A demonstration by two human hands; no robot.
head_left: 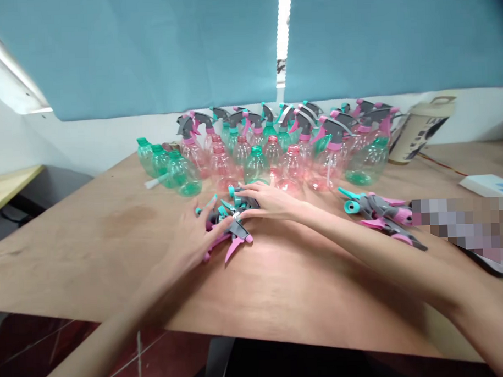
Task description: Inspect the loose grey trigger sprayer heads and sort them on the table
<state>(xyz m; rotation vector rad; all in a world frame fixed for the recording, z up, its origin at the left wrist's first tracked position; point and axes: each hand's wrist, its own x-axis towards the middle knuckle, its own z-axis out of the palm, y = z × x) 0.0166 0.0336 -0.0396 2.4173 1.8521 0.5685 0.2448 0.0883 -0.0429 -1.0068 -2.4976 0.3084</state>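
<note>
In the middle of the table is a small pile of trigger spray heads (238, 230), grey with pink or teal parts. My left hand (195, 231) is at the pile's left side, fingers spread and thumb stretched across it. From the right, my right hand (270, 201) reaches over the pile with fingers extended and thumb apart. Grey and teal spray heads lie under and between its fingers. Both hands touch the pile, but I see neither closed firmly around one piece. The fingers partly hide the pieces beneath.
Behind the hands stand several clear bottles, green (257, 166) and pink (221, 170), some topped with sprayers (334, 130). More spray heads (380, 211) lie at right, beside a blurred-out flat device (476, 230). A cream tumbler (422, 127) leans at the back right.
</note>
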